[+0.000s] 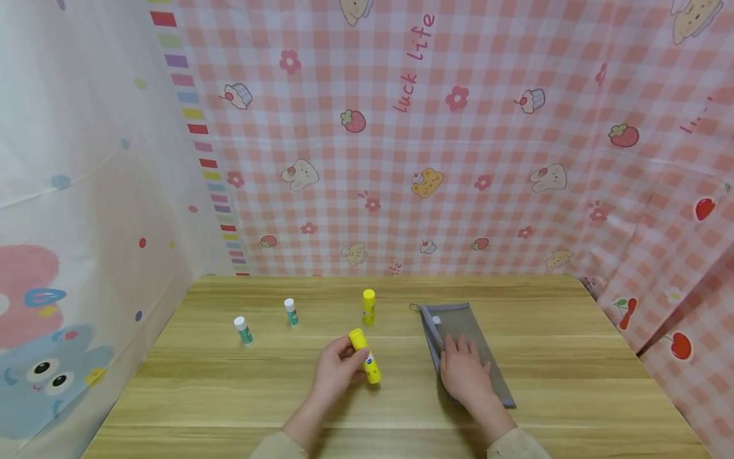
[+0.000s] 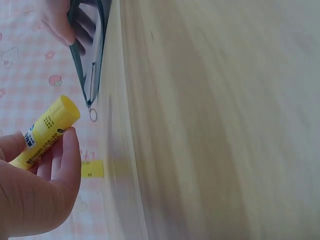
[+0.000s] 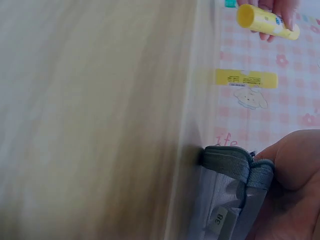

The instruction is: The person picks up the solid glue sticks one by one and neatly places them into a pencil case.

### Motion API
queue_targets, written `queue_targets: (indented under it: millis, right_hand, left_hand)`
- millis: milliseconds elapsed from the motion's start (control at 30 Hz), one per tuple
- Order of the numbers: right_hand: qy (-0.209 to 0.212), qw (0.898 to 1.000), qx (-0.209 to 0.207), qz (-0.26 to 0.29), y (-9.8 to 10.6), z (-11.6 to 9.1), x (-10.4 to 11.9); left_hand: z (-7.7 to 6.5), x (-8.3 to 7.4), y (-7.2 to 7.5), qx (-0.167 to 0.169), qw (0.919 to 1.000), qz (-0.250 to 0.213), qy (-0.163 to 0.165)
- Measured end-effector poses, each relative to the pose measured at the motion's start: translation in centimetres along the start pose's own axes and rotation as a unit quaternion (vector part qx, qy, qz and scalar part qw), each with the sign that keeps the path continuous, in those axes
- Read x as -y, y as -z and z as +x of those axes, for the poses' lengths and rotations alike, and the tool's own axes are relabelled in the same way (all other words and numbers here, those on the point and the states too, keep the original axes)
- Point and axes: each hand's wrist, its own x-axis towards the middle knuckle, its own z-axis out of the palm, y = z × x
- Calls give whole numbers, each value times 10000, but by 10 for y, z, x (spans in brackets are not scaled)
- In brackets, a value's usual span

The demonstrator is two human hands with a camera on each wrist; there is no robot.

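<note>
My left hand (image 1: 335,368) pinches a yellow glue stick (image 1: 371,370) between thumb and fingers, tilted over the table. In the left wrist view the same glue stick (image 2: 49,127) points its end towards the pouch. At the right, my right hand (image 1: 466,376) holds the upper edge of a grey mesh zipper pouch (image 1: 484,335), its fingers spread over the mesh. The pouch's zipper edges part in a narrow V in the left wrist view. The right wrist view shows the zipper edge (image 3: 227,159) beside the palm. A second yellow glue stick (image 1: 369,308) stands upright behind the left hand.
Two smaller white-capped glue sticks with green labels, one nearer (image 1: 243,331) and one farther back (image 1: 292,313), stand on the left of the wooden table (image 1: 201,395). A checked pink cloth (image 1: 390,146) hangs behind the table, with more cloth at both sides.
</note>
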Motion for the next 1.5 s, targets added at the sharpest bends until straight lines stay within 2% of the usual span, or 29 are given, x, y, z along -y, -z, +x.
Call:
queue_targets:
  millis: [533, 900, 1300, 1500]
  right_hand:
    - [-68, 9983, -5, 572, 1, 0, 1]
    - [-74, 9976, -85, 686, -1, 0, 0]
    - [56, 9967, -337, 739, -3, -3, -3]
    - [79, 9961, -385, 784, -3, -3, -4]
  left_hand:
    - [3, 2, -40, 80, 9990, -398, 167]
    - [8, 4, -66, 84, 9969, -728, 300]
    - [15, 1, -88, 73, 9977, -486, 478]
    - [16, 0, -96, 145, 9986, -389, 316]
